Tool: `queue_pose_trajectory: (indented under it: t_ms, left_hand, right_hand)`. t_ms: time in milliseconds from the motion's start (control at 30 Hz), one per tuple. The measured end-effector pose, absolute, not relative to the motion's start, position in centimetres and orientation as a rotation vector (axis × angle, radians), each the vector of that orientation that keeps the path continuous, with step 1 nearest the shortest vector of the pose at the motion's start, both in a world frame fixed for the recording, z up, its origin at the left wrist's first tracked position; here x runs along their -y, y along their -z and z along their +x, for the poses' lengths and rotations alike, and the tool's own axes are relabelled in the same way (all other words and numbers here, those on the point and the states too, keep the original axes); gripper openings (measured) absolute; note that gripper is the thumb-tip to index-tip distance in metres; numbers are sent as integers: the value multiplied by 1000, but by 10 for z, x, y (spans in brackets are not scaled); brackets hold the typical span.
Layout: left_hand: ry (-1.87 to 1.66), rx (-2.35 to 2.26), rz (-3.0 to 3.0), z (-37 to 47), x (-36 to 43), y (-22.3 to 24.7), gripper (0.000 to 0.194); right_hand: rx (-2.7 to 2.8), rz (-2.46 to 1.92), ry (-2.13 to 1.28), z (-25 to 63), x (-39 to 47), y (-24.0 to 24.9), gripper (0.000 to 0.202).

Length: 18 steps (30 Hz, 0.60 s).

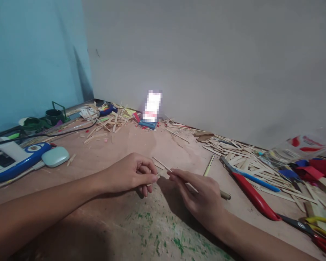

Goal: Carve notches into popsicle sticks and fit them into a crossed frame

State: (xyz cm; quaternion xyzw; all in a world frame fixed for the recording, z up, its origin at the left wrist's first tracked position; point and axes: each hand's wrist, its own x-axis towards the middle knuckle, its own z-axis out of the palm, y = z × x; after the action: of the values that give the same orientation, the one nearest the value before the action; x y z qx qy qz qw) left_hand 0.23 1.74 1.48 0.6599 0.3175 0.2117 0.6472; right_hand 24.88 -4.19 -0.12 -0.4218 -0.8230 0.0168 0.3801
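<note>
My left hand (134, 174) is closed, thumb pressed against curled fingers. A tiny pale piece (158, 176), perhaps wood, pokes out at the thumb tip; most of it is hidden. Facing it, my right hand (202, 192) pinches a thin wooden stick (162, 164) whose free end points up and left, past the left fingertips. The two hands are a short gap apart above the table (130, 141). Behind the right hand lie a patterned yellowish stick (209, 165) and a dark-tipped rod (225, 195), partly covered by the hand.
Loose wooden sticks (250, 163) heap at right, beside a red-handled cutting tool (256, 195), a blue strip (260, 180) and scissors (301, 225). A lit phone (153, 105) leans near the wall. At left are a blue-and-white device (21, 159) and a mint case (55, 157).
</note>
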Motion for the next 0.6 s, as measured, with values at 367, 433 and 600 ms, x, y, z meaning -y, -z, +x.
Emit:
queue_pose_trajectory:
  t_ms: [367, 433, 600]
  left_hand:
    - [-463, -741, 1471, 4, -18, -12, 25]
    - [-458, -743, 1472, 4, -18, -12, 26]
    - [-455, -751, 1487, 4, -18, -10, 26]
  right_hand:
    - [2234, -1032, -118, 246, 45, 0, 17]
    - [2236, -1024, -135, 246, 44, 0, 17]
    - [2201, -1019, -162, 245, 45, 0, 22]
